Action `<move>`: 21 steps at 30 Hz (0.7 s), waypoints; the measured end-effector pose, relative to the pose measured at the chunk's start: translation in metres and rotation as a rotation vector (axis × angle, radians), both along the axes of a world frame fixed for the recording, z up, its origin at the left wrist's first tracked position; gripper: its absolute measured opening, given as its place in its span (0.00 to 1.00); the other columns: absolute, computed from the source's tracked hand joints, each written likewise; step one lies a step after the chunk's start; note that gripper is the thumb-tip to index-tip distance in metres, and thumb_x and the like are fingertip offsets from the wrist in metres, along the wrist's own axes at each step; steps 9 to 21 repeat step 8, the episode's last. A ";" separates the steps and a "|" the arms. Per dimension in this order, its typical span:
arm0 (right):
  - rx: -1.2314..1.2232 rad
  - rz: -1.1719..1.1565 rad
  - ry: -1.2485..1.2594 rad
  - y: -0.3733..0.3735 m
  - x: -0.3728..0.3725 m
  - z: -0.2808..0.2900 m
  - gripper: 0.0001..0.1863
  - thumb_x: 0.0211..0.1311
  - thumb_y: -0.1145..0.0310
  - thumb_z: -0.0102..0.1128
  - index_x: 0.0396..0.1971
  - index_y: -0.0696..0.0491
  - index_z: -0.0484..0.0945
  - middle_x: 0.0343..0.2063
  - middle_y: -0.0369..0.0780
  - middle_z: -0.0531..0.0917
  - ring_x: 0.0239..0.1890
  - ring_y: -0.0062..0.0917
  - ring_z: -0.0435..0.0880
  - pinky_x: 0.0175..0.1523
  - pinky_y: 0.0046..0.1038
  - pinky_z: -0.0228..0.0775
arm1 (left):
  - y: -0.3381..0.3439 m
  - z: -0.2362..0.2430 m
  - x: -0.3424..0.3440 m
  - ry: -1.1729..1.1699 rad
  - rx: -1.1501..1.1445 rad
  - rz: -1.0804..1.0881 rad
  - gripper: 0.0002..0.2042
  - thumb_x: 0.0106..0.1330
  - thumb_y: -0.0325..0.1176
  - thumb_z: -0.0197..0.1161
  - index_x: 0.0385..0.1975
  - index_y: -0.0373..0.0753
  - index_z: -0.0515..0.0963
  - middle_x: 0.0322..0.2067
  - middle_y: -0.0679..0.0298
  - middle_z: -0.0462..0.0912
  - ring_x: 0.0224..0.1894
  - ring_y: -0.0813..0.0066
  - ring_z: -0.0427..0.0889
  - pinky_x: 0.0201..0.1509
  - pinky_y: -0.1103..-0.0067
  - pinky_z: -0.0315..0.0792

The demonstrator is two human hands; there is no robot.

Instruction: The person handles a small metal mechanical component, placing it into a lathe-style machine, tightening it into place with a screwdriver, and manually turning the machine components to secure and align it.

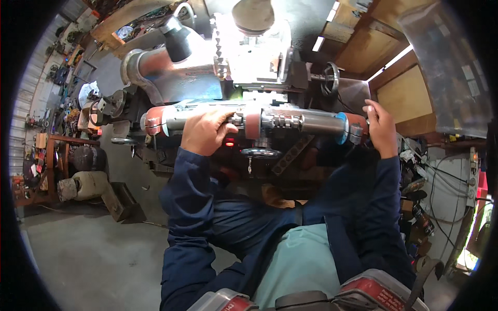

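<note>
A long, shiny metal shaft assembly (321,125) lies crosswise on a machine in front of me. Its ends carry orange-red collars, the right collar (355,127) having a blue ring beside it. My left hand (202,132) rests over the shaft left of the middle, its fingers curled round it beside a reddish-brown band (252,123). At the right end is my right hand (381,127), next to the collar, with the index finger stretched out and the other fingers partly hidden. A chromed handwheel (261,153) sits below the shaft's middle.
A black lamp (179,41) stands over the brightly lit machine head. Another handwheel (330,79) is at the back right. A perforated metal bar (291,157) slants below the shaft. Shelves of tools line the left wall; a tan canister (89,185) lies on the floor at left.
</note>
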State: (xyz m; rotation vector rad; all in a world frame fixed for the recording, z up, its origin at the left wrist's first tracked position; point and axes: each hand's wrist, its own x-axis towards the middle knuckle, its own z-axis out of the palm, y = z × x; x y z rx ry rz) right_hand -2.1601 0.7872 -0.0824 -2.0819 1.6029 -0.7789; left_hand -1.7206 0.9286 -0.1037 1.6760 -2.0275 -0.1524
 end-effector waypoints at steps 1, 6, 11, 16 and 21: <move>0.014 0.014 0.028 0.000 -0.001 0.004 0.17 0.77 0.64 0.52 0.53 0.59 0.83 0.46 0.51 0.88 0.51 0.37 0.88 0.56 0.33 0.76 | -0.001 -0.001 0.001 0.023 -0.092 -0.042 0.18 0.59 0.39 0.74 0.48 0.43 0.84 0.40 0.60 0.88 0.43 0.55 0.85 0.48 0.65 0.77; 0.049 0.007 -0.050 -0.001 -0.006 -0.002 0.18 0.78 0.62 0.51 0.55 0.58 0.82 0.46 0.46 0.89 0.51 0.32 0.87 0.57 0.32 0.76 | 0.001 -0.004 0.001 0.064 -0.088 0.001 0.20 0.55 0.39 0.76 0.48 0.45 0.85 0.41 0.61 0.88 0.46 0.58 0.85 0.52 0.67 0.76; 0.067 -0.020 -0.056 0.000 -0.004 -0.003 0.18 0.78 0.62 0.52 0.56 0.56 0.82 0.48 0.46 0.89 0.52 0.33 0.87 0.59 0.33 0.74 | 0.006 0.002 0.000 -0.041 -0.056 0.034 0.23 0.54 0.40 0.76 0.51 0.43 0.83 0.47 0.62 0.87 0.54 0.60 0.82 0.63 0.66 0.68; 0.067 -0.020 -0.056 0.000 -0.004 -0.003 0.18 0.78 0.62 0.52 0.56 0.56 0.82 0.48 0.46 0.89 0.52 0.33 0.87 0.59 0.33 0.74 | 0.006 0.002 0.000 -0.041 -0.056 0.034 0.23 0.54 0.40 0.76 0.51 0.43 0.83 0.47 0.62 0.87 0.54 0.60 0.82 0.63 0.66 0.68; 0.067 -0.020 -0.056 0.000 -0.004 -0.003 0.18 0.78 0.62 0.52 0.56 0.56 0.82 0.48 0.46 0.89 0.52 0.33 0.87 0.59 0.33 0.74 | 0.006 0.002 0.000 -0.041 -0.056 0.034 0.23 0.54 0.40 0.76 0.51 0.43 0.83 0.47 0.62 0.87 0.54 0.60 0.82 0.63 0.66 0.68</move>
